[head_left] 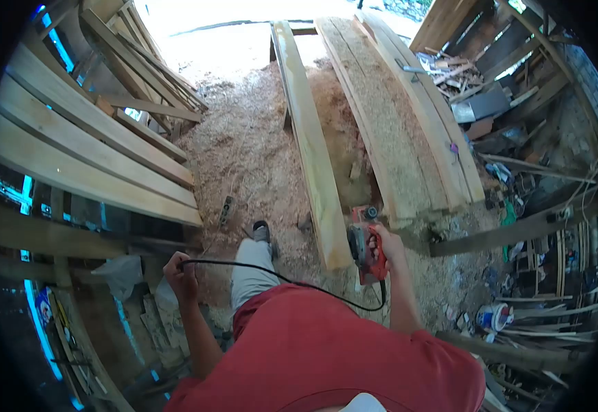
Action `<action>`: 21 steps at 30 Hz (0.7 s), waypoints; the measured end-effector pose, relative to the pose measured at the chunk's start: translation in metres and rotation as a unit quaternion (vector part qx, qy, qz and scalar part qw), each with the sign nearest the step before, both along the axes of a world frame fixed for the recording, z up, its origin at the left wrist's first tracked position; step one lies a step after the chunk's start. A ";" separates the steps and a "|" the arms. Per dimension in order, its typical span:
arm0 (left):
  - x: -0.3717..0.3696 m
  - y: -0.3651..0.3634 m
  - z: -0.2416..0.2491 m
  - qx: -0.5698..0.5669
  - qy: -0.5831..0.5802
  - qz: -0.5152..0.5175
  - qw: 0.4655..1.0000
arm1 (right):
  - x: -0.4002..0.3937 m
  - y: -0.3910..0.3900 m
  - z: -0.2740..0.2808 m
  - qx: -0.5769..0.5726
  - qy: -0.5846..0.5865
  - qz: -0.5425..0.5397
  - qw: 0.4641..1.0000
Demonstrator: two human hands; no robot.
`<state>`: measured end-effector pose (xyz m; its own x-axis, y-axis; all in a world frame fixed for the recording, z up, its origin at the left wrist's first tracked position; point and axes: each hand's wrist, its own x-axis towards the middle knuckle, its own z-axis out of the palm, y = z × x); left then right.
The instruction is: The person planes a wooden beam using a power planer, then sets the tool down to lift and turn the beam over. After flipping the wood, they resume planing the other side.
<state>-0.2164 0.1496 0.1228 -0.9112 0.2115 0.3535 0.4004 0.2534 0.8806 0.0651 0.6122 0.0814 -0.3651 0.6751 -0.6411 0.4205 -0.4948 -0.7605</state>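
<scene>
My right hand is wrapped round the handle of a red and black electric planer. The planer is tilted on its side, just to the right of the near end of a long pale plank. From its rear, a black power cord loops across in front of my red shirt to the left. My left hand is closed on that cord, held out over the floor at the left. The plank runs away from me toward the bright opening.
Wide boards strewn with shavings lie right of the plank, bearing a clamp-like metal tool and a small purple item. Long boards are stacked at left. Shavings cover the floor. A white bucket stands among scraps at right.
</scene>
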 end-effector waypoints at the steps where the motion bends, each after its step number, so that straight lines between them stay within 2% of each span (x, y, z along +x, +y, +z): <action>1: 0.022 -0.008 -0.007 0.004 -0.009 0.007 1.000 | 0.021 -0.011 -0.002 -0.016 -0.007 0.022 1.000; 3: 0.049 -0.029 -0.020 0.009 -0.027 -0.003 1.000 | 0.064 -0.027 -0.019 -0.019 -0.028 0.028 0.999; 5: 0.081 -0.042 -0.020 0.017 -0.046 -0.007 0.999 | 0.104 -0.043 -0.028 -0.084 0.003 0.035 0.996; 8: 0.115 -0.058 0.004 0.015 -0.064 -0.045 0.997 | 0.153 -0.063 -0.045 -0.073 -0.050 0.048 0.995; 11: 0.130 -0.080 -0.012 0.022 -0.074 -0.082 0.994 | 0.193 -0.088 -0.052 -0.078 -0.085 0.033 0.993; 15: 0.150 -0.095 -0.017 0.011 -0.057 -0.121 0.991 | 0.239 -0.124 -0.046 -0.121 -0.104 -0.012 0.987; 18: 0.170 -0.112 -0.015 -0.014 -0.090 -0.130 0.987 | 0.265 -0.165 -0.023 -0.096 -0.112 -0.042 0.988; 21: 0.179 -0.134 -0.017 -0.056 -0.042 -0.106 0.992 | 0.265 -0.186 -0.013 -0.061 -0.132 -0.042 0.988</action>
<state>-0.0378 0.0154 0.1056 -0.8675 0.4352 0.2409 0.3808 0.2694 0.8846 0.3299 0.4261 0.0681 -0.1203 0.6069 -0.7856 0.5501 -0.6180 -0.5616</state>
